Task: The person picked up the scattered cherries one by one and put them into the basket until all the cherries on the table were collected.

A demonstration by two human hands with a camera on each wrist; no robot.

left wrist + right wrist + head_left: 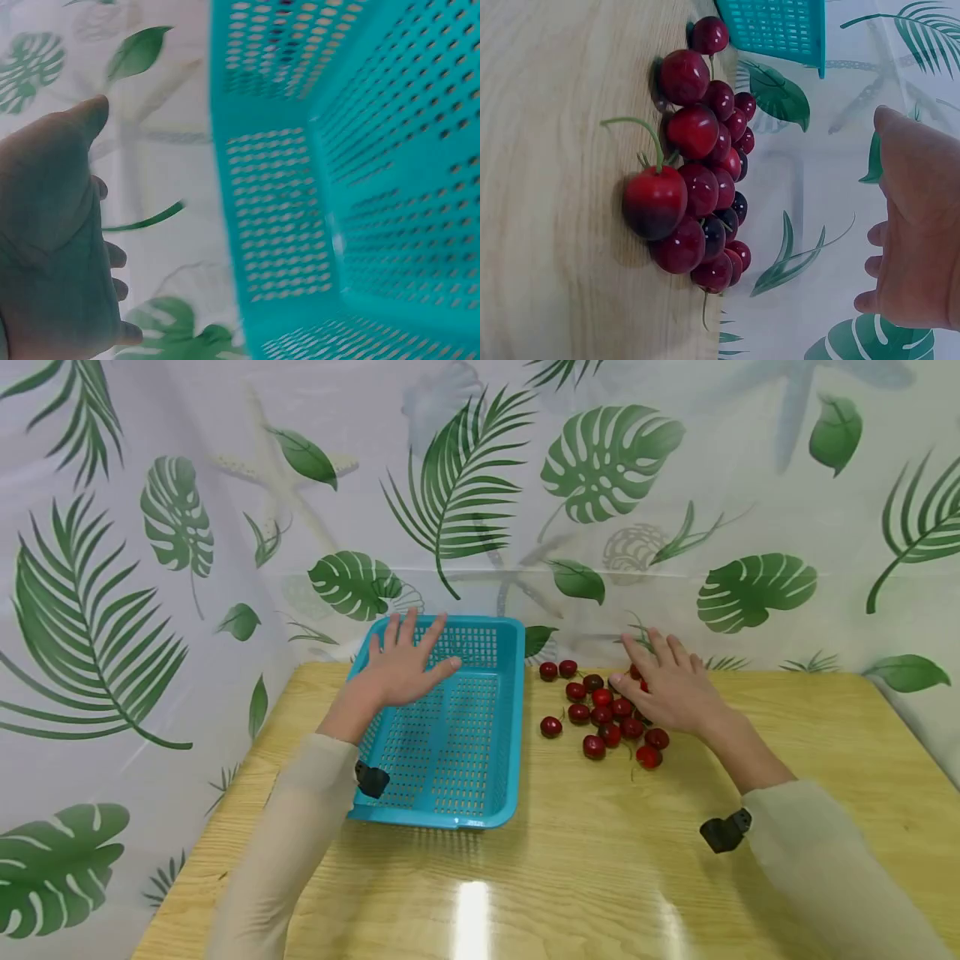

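A blue plastic basket with perforated walls and floor sits on the table, with nothing in it. Over its upper left part hovers my left hand, palm down, fingers spread. In the left wrist view that hand is beside the basket wall, holding nothing. Dark red cherries, some with green stems, lie in a loose group to the right of the basket. My right hand is above the right side of the group, fingers straight and spread, hiding a few. The right wrist view shows the cherries apart from the palm.
The wooden table carries both the basket and the cherries. Behind it hangs a white curtain printed with green leaves and starfish, close to the table's back edge. Small black cameras sit at both wrists.
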